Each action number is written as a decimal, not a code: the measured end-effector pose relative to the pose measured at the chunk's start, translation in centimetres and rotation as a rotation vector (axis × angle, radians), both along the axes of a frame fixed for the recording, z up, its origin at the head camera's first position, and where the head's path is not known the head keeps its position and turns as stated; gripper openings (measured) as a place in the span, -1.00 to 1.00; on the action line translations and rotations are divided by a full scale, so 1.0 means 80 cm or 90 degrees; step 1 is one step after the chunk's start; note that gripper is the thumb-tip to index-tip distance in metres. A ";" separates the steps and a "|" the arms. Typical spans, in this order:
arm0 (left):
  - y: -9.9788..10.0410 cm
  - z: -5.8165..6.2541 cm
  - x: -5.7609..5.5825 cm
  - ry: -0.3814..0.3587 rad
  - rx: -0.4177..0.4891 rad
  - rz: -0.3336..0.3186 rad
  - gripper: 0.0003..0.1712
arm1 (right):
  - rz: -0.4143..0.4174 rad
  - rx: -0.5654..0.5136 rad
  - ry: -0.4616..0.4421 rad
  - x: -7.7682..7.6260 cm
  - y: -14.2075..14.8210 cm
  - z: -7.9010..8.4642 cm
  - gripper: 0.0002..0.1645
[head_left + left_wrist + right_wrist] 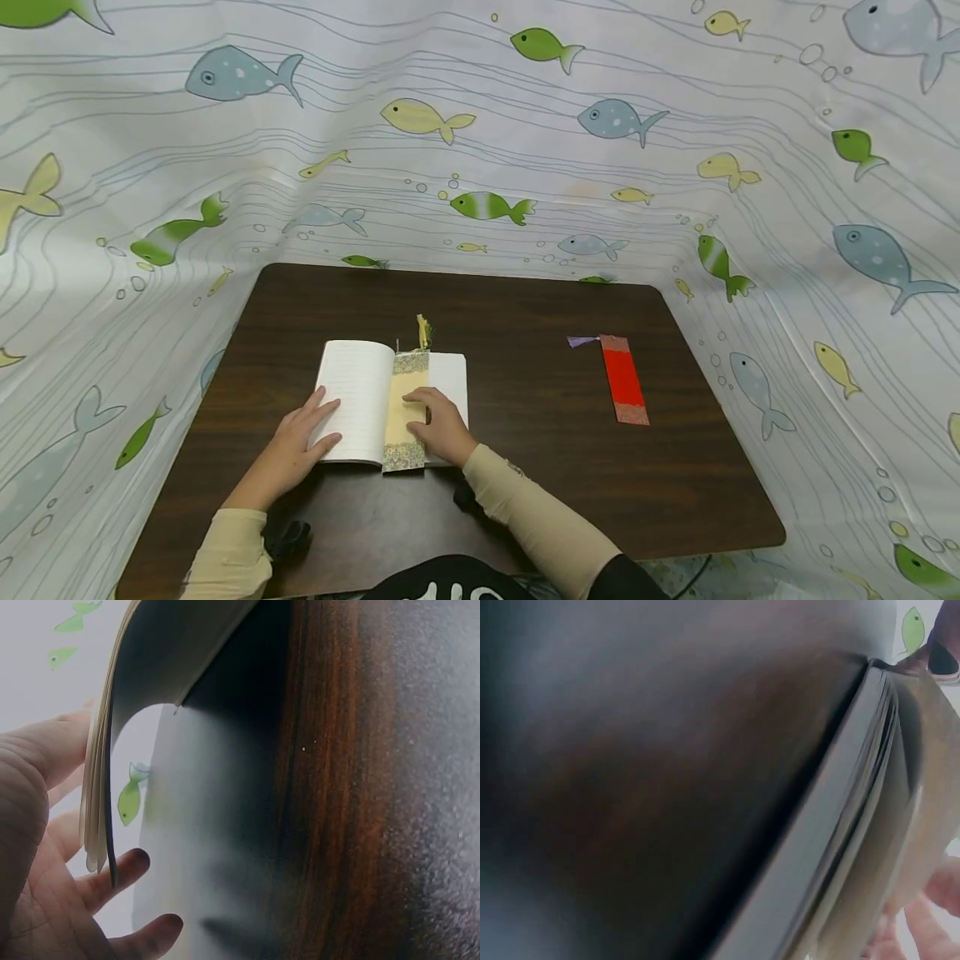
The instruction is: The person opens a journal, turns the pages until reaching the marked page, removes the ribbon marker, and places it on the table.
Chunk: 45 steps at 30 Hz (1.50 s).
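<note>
An open notebook [355, 400] with lined white pages lies near the table's front edge. Its left half arches up off the tabletop in the left wrist view. My left hand [296, 437] holds that half at its outer edge, with fingertips [156, 937] showing past the dark cover. A yellow bookmark [405, 417] with patterned ends and a yellow-green tassel [424, 329] lies along the gutter. My right hand [447, 427] rests over the right page, thumb and index tips apart on the bookmark. The right wrist view shows the page block [840, 825] from its edge.
A red bookmark [624, 379] with a purple tassel [582, 342] lies on the right side of the dark wood table [525, 333]. A fish-patterned curtain [480, 133] surrounds the table's back and sides.
</note>
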<state>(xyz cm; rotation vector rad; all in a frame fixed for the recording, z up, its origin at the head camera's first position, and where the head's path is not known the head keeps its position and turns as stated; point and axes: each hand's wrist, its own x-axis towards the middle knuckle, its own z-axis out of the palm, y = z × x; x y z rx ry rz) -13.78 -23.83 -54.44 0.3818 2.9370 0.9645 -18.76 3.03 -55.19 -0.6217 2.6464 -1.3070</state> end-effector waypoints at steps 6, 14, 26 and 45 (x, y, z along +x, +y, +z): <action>-0.001 0.002 0.004 0.000 -0.002 0.001 -0.31 | -0.053 -0.064 -0.041 -0.010 0.007 -0.005 -0.53; -0.004 -0.001 0.003 -0.005 0.008 -0.016 -0.30 | -0.141 -0.093 -0.071 -0.040 0.094 0.001 -0.62; -0.003 -0.001 0.004 -0.021 0.015 -0.025 -0.28 | -0.219 0.026 -0.042 -0.071 0.283 -0.021 -0.59; -0.001 0.004 0.003 -0.042 0.003 -0.010 -0.26 | -0.133 0.331 0.095 -0.095 0.357 -0.018 -0.54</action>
